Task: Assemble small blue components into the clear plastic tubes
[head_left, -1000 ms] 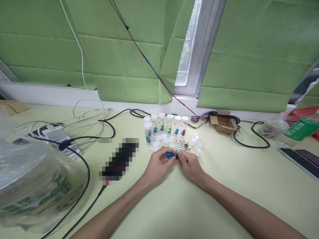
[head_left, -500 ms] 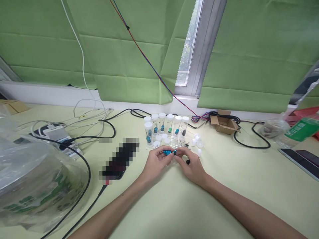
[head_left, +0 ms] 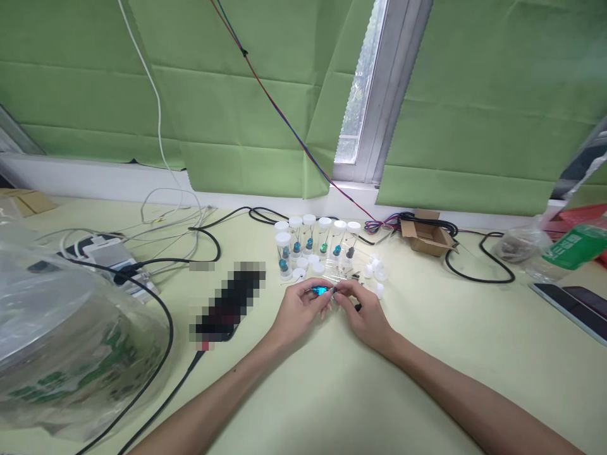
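A small shiny blue metallic piece (head_left: 322, 291) is pinched between the thumb and fingers of my left hand (head_left: 300, 311). Close against its right end, my right hand (head_left: 364, 316) has thumb and fingertips closed on a small dark part (head_left: 334, 290), too small to name. Another black piece (head_left: 358, 307) shows by the right palm. Just behind my hands stand several clear tubes with white caps (head_left: 324, 237), holding blue, green and dark pieces with thin wires. Loose white caps (head_left: 375, 268) and small clear bags (head_left: 337, 268) lie beside them.
A blurred-out dark device (head_left: 227, 306) with a cable lies left. Farther left are a plastic-wrapped bundle (head_left: 80, 354) and a white power strip (head_left: 111, 259). An opened cardboard box (head_left: 428, 235), black cables, a green-labelled bottle (head_left: 569, 249) and phones (head_left: 566, 309) are to the right.
The blue piece has turned slightly, catching more light, and the dark part at the right fingertips sits a little differently. My hands stay in nearly the same place.
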A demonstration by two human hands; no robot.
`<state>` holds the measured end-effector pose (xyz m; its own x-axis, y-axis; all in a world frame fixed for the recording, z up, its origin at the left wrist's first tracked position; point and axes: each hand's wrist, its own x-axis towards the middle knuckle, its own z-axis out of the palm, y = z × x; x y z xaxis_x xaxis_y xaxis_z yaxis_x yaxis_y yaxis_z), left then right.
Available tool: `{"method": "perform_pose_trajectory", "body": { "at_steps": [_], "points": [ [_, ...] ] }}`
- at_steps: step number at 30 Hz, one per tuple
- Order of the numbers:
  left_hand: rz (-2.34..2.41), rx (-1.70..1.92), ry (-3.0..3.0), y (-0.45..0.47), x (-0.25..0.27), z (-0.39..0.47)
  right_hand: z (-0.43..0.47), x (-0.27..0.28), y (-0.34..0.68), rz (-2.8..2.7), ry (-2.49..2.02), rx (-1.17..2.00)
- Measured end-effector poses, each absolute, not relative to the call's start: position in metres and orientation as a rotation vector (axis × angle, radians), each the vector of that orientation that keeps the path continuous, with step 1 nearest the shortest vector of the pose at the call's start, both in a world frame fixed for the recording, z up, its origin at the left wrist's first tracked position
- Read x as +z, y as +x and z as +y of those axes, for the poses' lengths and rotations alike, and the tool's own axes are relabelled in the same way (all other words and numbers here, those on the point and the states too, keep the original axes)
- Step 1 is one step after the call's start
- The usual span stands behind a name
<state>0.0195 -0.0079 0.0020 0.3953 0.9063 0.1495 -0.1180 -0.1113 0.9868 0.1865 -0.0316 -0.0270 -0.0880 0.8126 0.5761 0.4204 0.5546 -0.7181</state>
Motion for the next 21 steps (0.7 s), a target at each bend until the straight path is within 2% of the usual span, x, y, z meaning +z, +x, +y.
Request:
{"method": "perform_pose_trajectory", "body": {
  "at_steps": [21],
  "points": [
    [0.802, 0.980, 1.421, 0.0225, 0.0029, -0.0115, -0.0275, -0.0291, 0.1859, -1.808, -1.142, 0.380]
  ]
}}
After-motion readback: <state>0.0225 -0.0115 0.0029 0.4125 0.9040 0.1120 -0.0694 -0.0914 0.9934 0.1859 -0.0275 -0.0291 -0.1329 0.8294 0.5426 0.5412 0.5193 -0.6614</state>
